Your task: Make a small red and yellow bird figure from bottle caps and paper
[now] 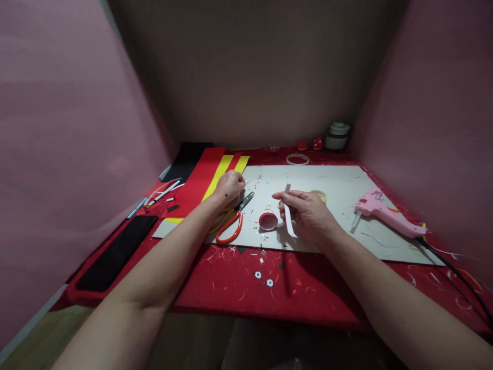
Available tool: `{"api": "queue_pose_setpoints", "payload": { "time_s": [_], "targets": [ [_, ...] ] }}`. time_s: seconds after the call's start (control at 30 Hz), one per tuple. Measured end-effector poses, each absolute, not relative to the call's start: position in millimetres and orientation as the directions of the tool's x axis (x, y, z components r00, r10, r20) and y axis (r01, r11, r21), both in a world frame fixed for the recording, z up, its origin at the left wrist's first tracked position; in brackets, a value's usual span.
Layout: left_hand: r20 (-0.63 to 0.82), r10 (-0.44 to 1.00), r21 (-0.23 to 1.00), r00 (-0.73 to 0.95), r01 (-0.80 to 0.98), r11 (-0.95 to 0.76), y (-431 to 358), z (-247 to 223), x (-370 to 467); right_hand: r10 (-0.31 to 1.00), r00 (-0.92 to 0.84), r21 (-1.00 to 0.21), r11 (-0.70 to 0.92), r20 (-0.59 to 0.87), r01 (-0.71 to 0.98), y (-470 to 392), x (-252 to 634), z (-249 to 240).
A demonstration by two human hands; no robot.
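Between the thumb and fingers of my right hand [308, 208], a narrow white paper strip [288, 218] hangs above the board. My left hand [230, 186] is closed with its fingers curled down beside the yellow sheet [215, 177]; anything in its fingers is hidden. Orange-handled scissors [233, 228] lie just below it, blades pointing away to the right. A small round red piece with a pale rim [268, 221] rests on the board left of the strip. Two small white googly-looking eyes with dark centres [264, 278] lie on the red cloth near the front edge.
A white board [335, 177] covers the table's middle. On its right lies a pink glue gun [385, 210] with a black cord. At left are a red sheet [202, 180], a black sheet [188, 162] and a dark phone [117, 252]. Tape [297, 159] and a jar [337, 136] stand behind.
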State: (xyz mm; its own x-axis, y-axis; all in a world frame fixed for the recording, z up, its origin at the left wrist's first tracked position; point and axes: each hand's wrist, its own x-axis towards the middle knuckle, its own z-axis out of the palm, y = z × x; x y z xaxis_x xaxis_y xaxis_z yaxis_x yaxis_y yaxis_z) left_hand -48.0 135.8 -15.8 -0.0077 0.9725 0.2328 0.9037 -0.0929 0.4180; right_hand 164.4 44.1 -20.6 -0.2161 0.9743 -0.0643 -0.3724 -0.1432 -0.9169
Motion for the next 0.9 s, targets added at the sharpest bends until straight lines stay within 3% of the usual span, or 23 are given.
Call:
{"api": "queue_pose_setpoints", "payload": {
  "time_s": [0.17,0.23,0.3,0.47,0.6,0.7,0.8,0.9],
  "targets": [
    [0.314,0.946,0.581,-0.076,0.804,-0.129,117.2,17.8,-73.6,0.944,-0.323,-0.887,-0.205,-0.068,-0.414,41.2,163.5,-19.9],
    [0.274,0.955,0.823,-0.115,0.541,-0.172,106.9,29.8,-88.6,0.931,-0.360,-0.877,-0.225,-0.065,-0.424,39.9,162.5,-20.4],
    [0.208,0.966,0.941,-0.153,0.302,-0.154,97.9,36.5,-103.0,0.913,-0.403,-0.868,-0.246,-0.059,-0.432,38.3,161.7,-20.3],
    [0.179,0.950,0.983,-0.255,0.007,-0.183,89.2,35.3,-122.4,0.887,-0.458,-0.884,-0.262,-0.062,-0.387,36.1,159.3,-16.8],
    [0.240,0.946,0.971,-0.220,0.059,-0.232,85.0,34.8,-120.5,0.891,-0.450,-0.913,-0.237,-0.067,-0.333,38.8,153.2,-12.6],
    [0.269,0.961,0.944,-0.064,0.215,-0.250,72.7,42.9,-114.9,0.883,-0.463,-0.923,-0.240,-0.078,-0.302,40.6,147.4,-8.0],
    [0.084,0.979,0.880,0.188,0.447,-0.162,56.3,54.2,-105.8,0.861,-0.498,-0.944,-0.244,-0.106,-0.220,39.0,142.5,-1.4],
    [-0.071,0.898,0.818,0.435,0.540,-0.197,44.0,60.2,-92.7,0.857,-0.491,-0.971,-0.225,-0.159,-0.079,33.5,138.7,4.3]
  ]
}}
